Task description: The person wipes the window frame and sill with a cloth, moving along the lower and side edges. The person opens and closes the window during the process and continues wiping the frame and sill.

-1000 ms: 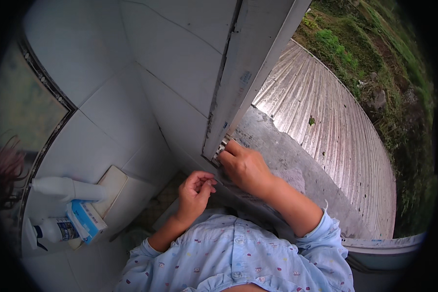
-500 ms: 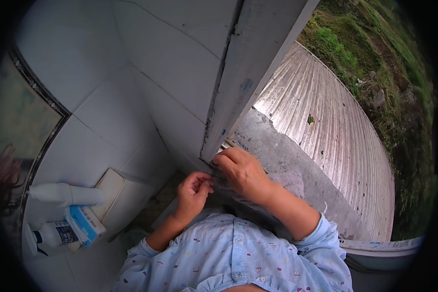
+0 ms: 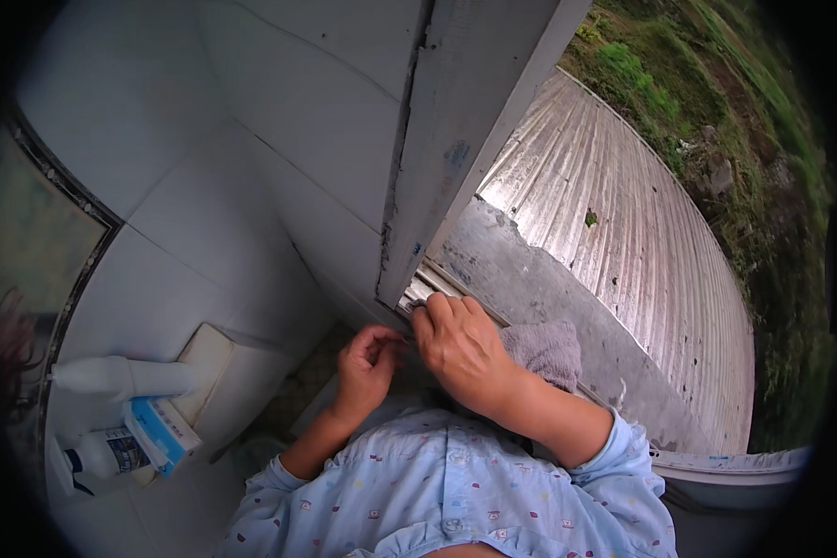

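My right hand (image 3: 463,355) rests knuckles-up at the foot of a grey window frame (image 3: 456,158), its fingertips pressed into the metal sill track (image 3: 434,284). Whether it grips anything is hidden under the fingers. My left hand (image 3: 367,367) is just left of it, fingers curled together in a pinch beside the right thumb, with nothing visible in them. A grey cloth (image 3: 549,352) lies on the sill right behind my right hand and touches its far side. Both sleeves are light blue with small prints.
White wall tiles (image 3: 214,214) fill the left. At lower left a shelf holds a white spray bottle (image 3: 126,377), a blue-and-white box (image 3: 163,430) and a second bottle (image 3: 102,454). Outside lie a concrete ledge (image 3: 530,279), a corrugated metal roof (image 3: 642,232) and grass (image 3: 716,102).
Both hands have stayed at the foot of the frame. My left hand has closed in on the right one, and the grey cloth shows more from behind the right hand.
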Available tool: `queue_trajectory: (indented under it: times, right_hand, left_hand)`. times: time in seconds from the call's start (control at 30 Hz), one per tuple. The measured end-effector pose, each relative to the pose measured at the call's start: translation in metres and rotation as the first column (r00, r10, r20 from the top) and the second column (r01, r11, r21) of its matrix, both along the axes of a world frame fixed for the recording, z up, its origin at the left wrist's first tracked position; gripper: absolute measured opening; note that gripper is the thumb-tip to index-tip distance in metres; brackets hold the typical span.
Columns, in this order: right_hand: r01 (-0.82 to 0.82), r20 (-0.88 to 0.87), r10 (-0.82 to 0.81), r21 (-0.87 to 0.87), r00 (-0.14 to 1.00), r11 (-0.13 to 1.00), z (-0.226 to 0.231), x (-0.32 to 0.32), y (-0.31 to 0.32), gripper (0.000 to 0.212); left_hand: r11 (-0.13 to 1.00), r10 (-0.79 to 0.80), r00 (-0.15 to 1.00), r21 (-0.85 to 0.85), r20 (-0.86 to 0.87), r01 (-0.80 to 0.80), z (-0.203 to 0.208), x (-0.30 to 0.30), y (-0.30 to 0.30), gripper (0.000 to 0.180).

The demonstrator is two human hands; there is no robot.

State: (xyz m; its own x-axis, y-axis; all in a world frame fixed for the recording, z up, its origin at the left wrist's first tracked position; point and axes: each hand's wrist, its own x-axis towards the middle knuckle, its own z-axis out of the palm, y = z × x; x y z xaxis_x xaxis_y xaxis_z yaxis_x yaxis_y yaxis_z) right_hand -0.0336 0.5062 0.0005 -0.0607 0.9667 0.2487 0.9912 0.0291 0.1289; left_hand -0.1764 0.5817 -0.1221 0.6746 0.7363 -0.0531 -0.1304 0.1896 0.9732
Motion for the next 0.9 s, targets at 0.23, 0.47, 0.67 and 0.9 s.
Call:
queue_trajectory:
  times: [0.23, 0.47, 0.67, 0.9]
  right_hand:
    - [0.074, -0.024, -0.076, -0.091, 0.997, 0.993, 0.007, -0.004, -0.033, 0.010]
    - [0.155, -0.080, -0.166, -0.130, 0.983, 0.979, 0.014, -0.004, -0.079, 0.012]
    - [0.242, -0.070, -0.271, -0.282, 0.960, 0.928, 0.026, -0.004, -0.124, 0.010]
    - [0.370, -0.292, -0.449, -0.290, 0.844, 0.883, 0.053, 0.017, -0.185, 0.015]
  left_hand:
    - [1.000, -0.023, 1.000, 0.012, -0.018, 0.023, -0.001, 0.003, -0.009, 0.012]
    - [0.996, -0.077, 0.996, 0.046, -0.036, 0.078, 0.002, 0.001, -0.018, 0.012]
    - [0.992, -0.113, 0.991, 0.044, -0.069, 0.116, 0.001, -0.004, -0.022, 0.012]
    - [0.989, -0.138, 0.986, 0.038, -0.090, 0.142, -0.004, -0.012, -0.024, 0.013]
